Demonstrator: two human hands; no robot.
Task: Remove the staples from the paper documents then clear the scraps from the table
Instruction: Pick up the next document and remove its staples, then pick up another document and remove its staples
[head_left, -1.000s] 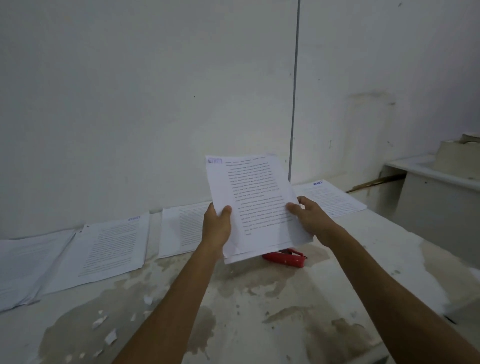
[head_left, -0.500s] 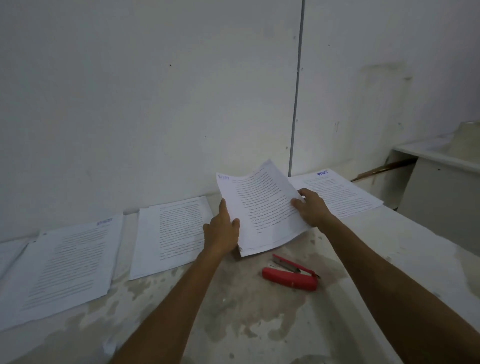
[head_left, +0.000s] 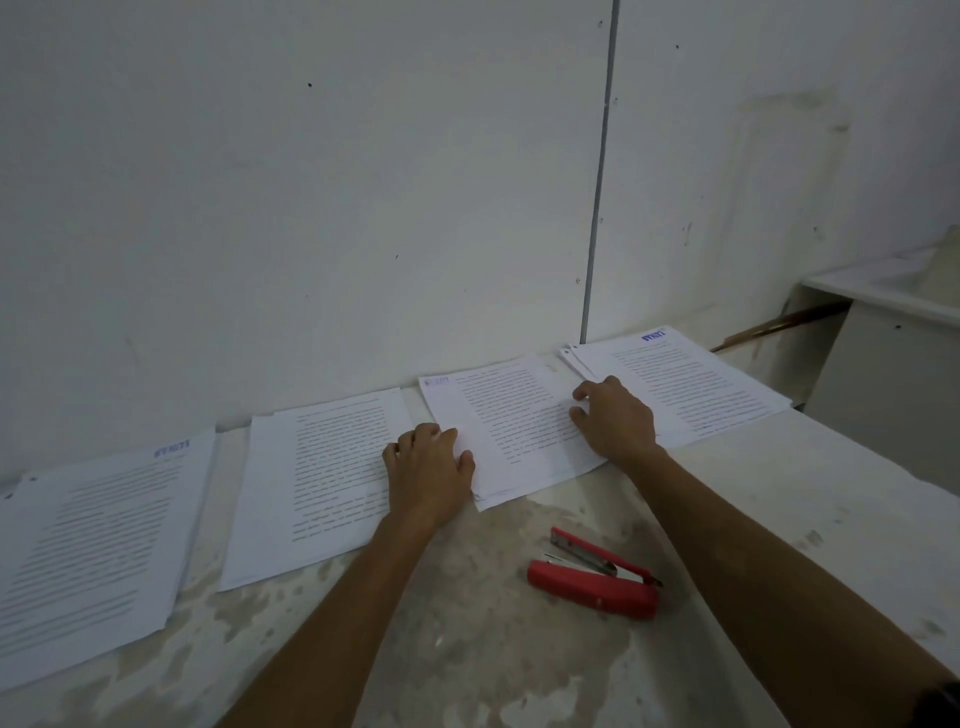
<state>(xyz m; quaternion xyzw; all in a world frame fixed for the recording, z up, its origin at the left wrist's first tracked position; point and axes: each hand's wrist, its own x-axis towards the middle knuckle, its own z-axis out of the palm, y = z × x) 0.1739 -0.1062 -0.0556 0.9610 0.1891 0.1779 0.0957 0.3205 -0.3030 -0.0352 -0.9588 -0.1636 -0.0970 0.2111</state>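
Here, four stacks of paper lie side by side along the back of the counter (head_left: 779, 493), close to the wall (head_left: 311, 208); lined up like this, each one likely stays apart from the others so the pages do not get mixed. The person has both hands on the third stack (head_left: 511, 426); it lies flat on the counter, between the second stack (head_left: 322, 467) and the right stack (head_left: 691, 384), and it touches or just covers the edge of each. The left hand (head_left: 428, 475) rests on the stack's near left edge with its thumb on the top page; its other fingers are bent and seem to rest on the second stack, so it cannot be told if it pinches the pages. The right hand (head_left: 615, 415) presses down on the stack's right edge with fingers bent a little; it seems to hold nothing else. Likely the hands are just squaring the stack in its place. The left stack (head_left: 93, 545) lies well apart from both hands. The red stapler (head_left: 595, 579) lies open on the counter, near the hands, between the two arms; no hand touches it. No scraps show here.
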